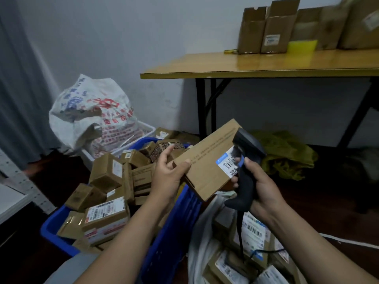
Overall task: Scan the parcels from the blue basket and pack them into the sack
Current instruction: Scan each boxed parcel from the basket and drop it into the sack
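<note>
The left hand (pixel 170 171) holds a flat brown parcel (pixel 207 160) by its left end: thumb pressed on the top face, fingers curled round the far edge. The parcel is in the air, tilted, above the right rim of the blue basket (pixel 174 232) and the mouth of the sack (pixel 199 240). Its white label (pixel 228 163), with a barcode, is at the right end and faces up.

The right hand (pixel 262 181) is wrapped round the handle of a black scanner (pixel 245 178), with a finger at the blue trigger. The scanner's head sits right over the label — touching it or just clear, I cannot tell. Its cable (pixel 239 228) hangs down into the sack.

The basket stands on the floor at lower left, heaped with small brown boxes (pixel 106 175), several showing labels. The sack, white and open, is just right of the basket against its wall, and holds packed parcels (pixel 252 230) with barcodes up.

Behind the basket, a printed white bag (pixel 92 111) stands in a white crate (pixel 148 128). A wooden table (pixel 246 67) on black legs stands by the wall at right, with open cartons (pixel 268 29) along its back edge. A green cloth (pixel 287 154) lies on the floor beneath it, and a grey curtain (pixel 18 78) hangs at far left.
</note>
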